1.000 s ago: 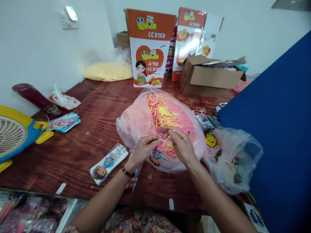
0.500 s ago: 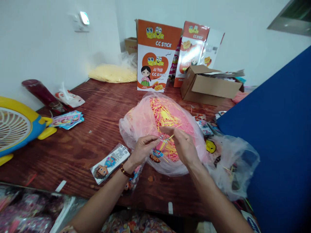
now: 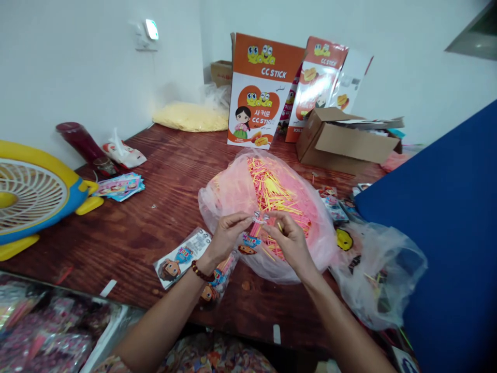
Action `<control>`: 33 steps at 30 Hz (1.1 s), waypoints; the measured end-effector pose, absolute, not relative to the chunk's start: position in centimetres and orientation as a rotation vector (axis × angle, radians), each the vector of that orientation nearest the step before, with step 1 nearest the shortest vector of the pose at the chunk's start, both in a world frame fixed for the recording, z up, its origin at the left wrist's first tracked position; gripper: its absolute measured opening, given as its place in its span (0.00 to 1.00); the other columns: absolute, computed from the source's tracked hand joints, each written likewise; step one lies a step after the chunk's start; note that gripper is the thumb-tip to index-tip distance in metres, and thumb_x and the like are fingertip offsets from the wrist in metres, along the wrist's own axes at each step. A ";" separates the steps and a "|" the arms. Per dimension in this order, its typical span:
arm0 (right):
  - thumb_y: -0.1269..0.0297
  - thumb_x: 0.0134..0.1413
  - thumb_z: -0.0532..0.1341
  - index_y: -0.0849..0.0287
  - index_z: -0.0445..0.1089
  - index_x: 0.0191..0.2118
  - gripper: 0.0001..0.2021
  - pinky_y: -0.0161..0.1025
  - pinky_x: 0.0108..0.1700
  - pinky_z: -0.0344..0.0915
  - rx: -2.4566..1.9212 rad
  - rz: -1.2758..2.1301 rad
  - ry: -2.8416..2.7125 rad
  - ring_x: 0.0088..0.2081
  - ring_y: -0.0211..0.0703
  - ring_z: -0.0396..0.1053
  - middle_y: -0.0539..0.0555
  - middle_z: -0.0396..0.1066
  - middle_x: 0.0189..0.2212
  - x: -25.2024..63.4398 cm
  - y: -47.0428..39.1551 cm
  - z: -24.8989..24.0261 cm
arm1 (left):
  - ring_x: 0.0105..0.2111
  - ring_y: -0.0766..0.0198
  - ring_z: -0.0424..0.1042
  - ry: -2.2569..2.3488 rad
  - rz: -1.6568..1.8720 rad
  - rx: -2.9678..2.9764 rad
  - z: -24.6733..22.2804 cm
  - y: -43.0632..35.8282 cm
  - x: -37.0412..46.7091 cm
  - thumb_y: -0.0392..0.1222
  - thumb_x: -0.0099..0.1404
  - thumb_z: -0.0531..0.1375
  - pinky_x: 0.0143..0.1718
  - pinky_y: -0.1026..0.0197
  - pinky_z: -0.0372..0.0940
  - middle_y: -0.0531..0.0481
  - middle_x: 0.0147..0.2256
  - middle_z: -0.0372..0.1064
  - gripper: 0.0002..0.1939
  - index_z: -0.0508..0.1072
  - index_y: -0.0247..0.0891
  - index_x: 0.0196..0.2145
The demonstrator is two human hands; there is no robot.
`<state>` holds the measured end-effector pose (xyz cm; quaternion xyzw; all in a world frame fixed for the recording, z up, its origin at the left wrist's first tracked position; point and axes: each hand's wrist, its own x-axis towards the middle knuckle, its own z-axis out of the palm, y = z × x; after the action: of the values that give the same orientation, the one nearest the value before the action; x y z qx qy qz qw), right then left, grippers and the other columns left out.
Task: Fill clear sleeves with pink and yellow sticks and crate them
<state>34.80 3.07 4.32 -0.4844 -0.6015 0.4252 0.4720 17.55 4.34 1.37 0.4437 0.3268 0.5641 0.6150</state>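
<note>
A small clear printed packet (image 3: 250, 242) with pink sticks in it hangs between my hands, its top edge pinched on both sides. My left hand (image 3: 230, 235), with a beaded bracelet at the wrist, grips the left corner. At the right corner the fingers of my right hand (image 3: 289, 239) are closed on the packet, and a yellow stick shows by them. Below lies a big pink plastic bag (image 3: 229, 189), open on top, full of pink and yellow sticks (image 3: 272, 189). Flat printed packets (image 3: 180, 259) lie left of my wrist, and filled packets (image 3: 222, 277) lie beneath it.
Around the table (image 3: 171, 171) stand a yellow-blue fan (image 3: 34, 191), a dark red bottle (image 3: 83, 145), tissues (image 3: 123, 150), printed cards (image 3: 121, 186), a CC Stick box (image 3: 256, 93) and an open carton (image 3: 345, 145). A clear bag (image 3: 384, 274) lies by the blue panel (image 3: 446, 217).
My right hand has turned and its fingers have come onto the packet's top edge. The packet now hangs more fully in view. The whole view has shifted slightly.
</note>
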 end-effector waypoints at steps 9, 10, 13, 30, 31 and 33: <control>0.56 0.50 0.65 0.57 0.68 0.24 0.11 0.35 0.28 0.54 -1.152 1.174 -1.363 0.24 0.35 0.53 0.45 0.58 0.20 32.9 3.6 3.8 | 0.30 0.68 0.70 0.824 1.009 0.957 1.3 3.1 15.9 0.45 0.52 0.71 0.35 0.65 0.64 0.50 0.30 0.75 0.14 0.80 0.33 0.34; 0.56 0.50 0.66 0.57 0.68 0.25 0.11 0.35 0.27 0.54 -1.151 1.195 -1.355 0.24 0.35 0.53 0.45 0.58 0.20 32.8 3.5 3.6 | 0.28 0.69 0.68 0.840 1.003 0.963 1.3 2.9 15.6 0.45 0.52 0.71 0.32 0.66 0.62 0.51 0.28 0.73 0.14 0.79 0.33 0.32; 0.57 0.48 0.66 0.56 0.70 0.29 0.09 0.34 0.26 0.53 -1.134 1.319 -1.340 0.23 0.35 0.54 0.45 0.60 0.21 32.7 3.4 3.3 | 0.24 0.71 0.64 0.913 1.039 0.985 1.4 2.2 15.1 0.47 0.53 0.70 0.28 0.67 0.58 0.54 0.25 0.69 0.14 0.77 0.33 0.30; 0.59 0.56 0.58 0.60 0.67 0.23 0.14 0.33 0.27 0.49 -1.421 1.329 -1.905 0.24 0.35 0.56 0.45 0.59 0.19 30.0 1.6 -1.8 | 0.34 0.58 0.72 1.447 0.775 1.448 -3.3 -2.6 9.9 0.48 0.62 0.60 0.37 0.59 0.66 0.47 0.33 0.76 0.13 0.77 0.36 0.36; 0.61 0.57 0.57 0.60 0.69 0.24 0.12 0.33 0.28 0.50 -1.463 1.252 -1.978 0.25 0.36 0.58 0.46 0.62 0.20 29.9 1.4 -1.8 | 0.35 0.57 0.72 1.513 0.751 1.535 -3.7 -2.7 9.9 0.47 0.63 0.60 0.39 0.58 0.66 0.47 0.34 0.76 0.12 0.77 0.36 0.38; 0.63 0.58 0.56 0.59 0.72 0.30 0.10 0.34 0.31 0.53 -1.527 1.090 -2.101 0.27 0.38 0.63 0.49 0.69 0.24 29.9 1.2 -1.5 | 0.37 0.56 0.72 1.622 0.703 1.717 -4.7 -2.9 9.9 0.45 0.64 0.59 0.43 0.55 0.66 0.46 0.34 0.75 0.12 0.76 0.37 0.40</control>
<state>29.89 1.20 -1.55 -0.5351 -0.7360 0.3818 0.1617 9.90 -2.85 -4.67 0.6571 0.6207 0.2692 0.3323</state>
